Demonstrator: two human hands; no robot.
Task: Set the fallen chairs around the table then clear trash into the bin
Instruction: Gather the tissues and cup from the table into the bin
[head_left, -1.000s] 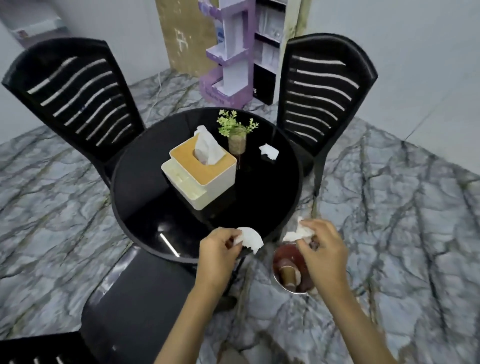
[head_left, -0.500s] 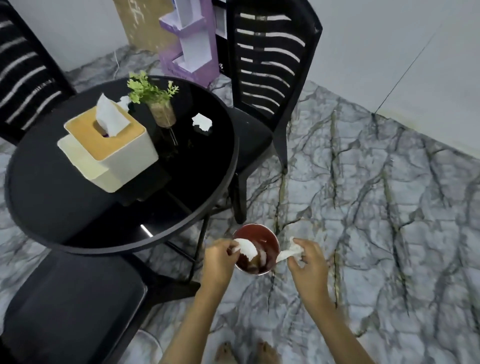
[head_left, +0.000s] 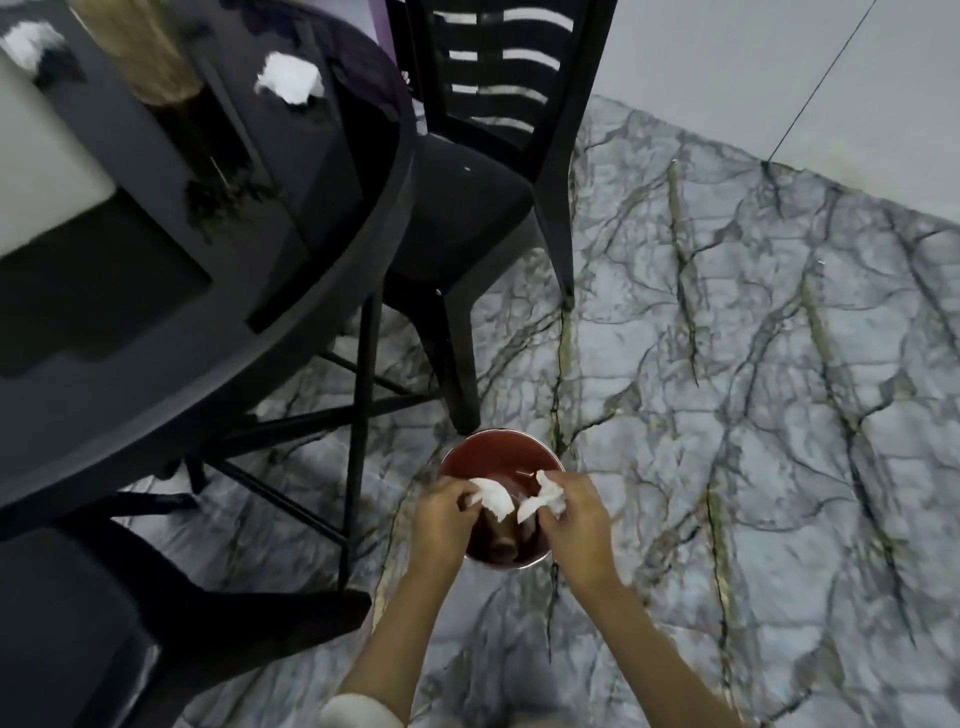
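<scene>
A small round bin (head_left: 498, 454) with a dark red inside stands on the marble floor by the table's legs. My left hand (head_left: 441, 519) pinches a crumpled white tissue (head_left: 493, 496) over the bin's mouth. My right hand (head_left: 574, 525) grips a second white tissue (head_left: 545, 496) just beside it, also above the bin. Some trash lies inside the bin. Another crumpled tissue (head_left: 288, 78) rests on the round black table (head_left: 322, 244) near its far edge. A black slatted chair (head_left: 498, 130) stands upright behind the table, and another chair's seat (head_left: 72, 623) is at the lower left.
A white tissue box (head_left: 36, 156) and a blurred plant pot (head_left: 145, 57) sit on the table. The table's thin black legs and crossbars (head_left: 358, 415) stand just left of the bin. Marble floor (head_left: 753, 415) spreads to the right, up to a pale wall.
The view swung down and closer to the bin. Both hands, each with its tissue, moved from beside the table's edge to directly over the bin's mouth.
</scene>
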